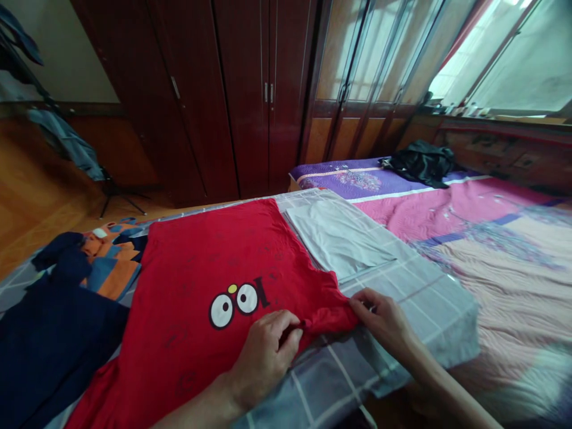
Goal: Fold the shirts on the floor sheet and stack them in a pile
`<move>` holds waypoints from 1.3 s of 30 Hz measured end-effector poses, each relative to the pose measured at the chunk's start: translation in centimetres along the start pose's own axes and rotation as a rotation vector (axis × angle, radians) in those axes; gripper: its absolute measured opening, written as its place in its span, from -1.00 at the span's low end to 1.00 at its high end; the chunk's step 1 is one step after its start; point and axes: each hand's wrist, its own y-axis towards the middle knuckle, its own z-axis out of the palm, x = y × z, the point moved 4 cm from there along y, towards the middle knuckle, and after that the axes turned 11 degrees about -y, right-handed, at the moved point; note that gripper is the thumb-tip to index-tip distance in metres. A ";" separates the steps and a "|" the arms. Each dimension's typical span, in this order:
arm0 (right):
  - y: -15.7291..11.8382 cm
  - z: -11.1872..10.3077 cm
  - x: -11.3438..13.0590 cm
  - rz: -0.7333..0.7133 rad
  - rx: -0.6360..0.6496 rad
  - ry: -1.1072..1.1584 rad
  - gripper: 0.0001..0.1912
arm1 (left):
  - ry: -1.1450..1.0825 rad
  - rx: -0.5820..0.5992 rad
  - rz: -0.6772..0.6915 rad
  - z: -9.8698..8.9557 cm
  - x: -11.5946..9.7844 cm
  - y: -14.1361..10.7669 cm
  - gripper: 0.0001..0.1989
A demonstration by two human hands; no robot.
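Red sleeve (333,319) is being pinched by left hand (268,351) and right hand (384,320) (likely being straightened); gentle pulling is being needed next.

We have a red fabric shirt (187,274) printed with two round white eyes lying flat on the worktop (424,310), which is draped in grey checked cloth. Our left hand (263,354) and right hand (386,322) pinch either end of a bunched edge of it. A folded pale-grey cloth (335,238) lies just beside the shirt; dark navy fabric (49,339) and an orange-and-blue garment (114,268) lie to its left.
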 end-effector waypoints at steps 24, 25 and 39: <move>0.6 -2.4 -2.0 0.142 -0.173 0.588 -0.67 | 0.197 0.087 0.379 1.3 -0.7 -1.1 -0.93; 0.4 -2.6 -2.1 0.144 -0.189 0.608 -0.64 | 0.233 0.122 0.375 1.5 -0.8 -1.1 -0.92; 0.1 -3.4 -2.6 -0.102 0.040 0.150 -0.64 | 0.355 0.257 0.453 2.5 -1.6 -1.8 -0.84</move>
